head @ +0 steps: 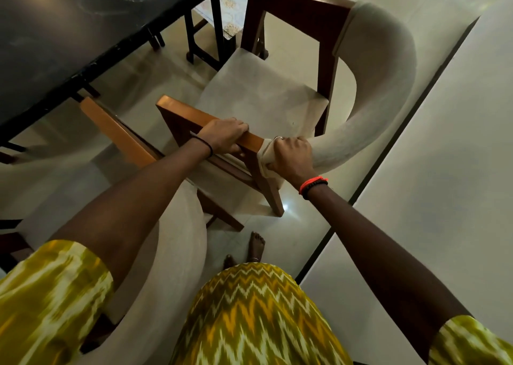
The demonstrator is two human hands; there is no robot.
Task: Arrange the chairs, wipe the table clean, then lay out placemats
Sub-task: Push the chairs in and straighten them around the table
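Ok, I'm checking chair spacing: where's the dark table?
Head view, upper left: the dark glossy table stands left of the cream-cushioned wooden chair in centre frame.

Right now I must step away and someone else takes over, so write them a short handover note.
Left hand grips the wooden armrest of the chair; right hand grips the padded backrest end beside it.
The chair stands off the corner of the dark table, not tucked in; a second chair stands nearer, at left.
Done: nothing visibly finished; chair arranging is under way.
Left: set the chairs, wipe the table, lay placemats. No cloth or placemats in view.
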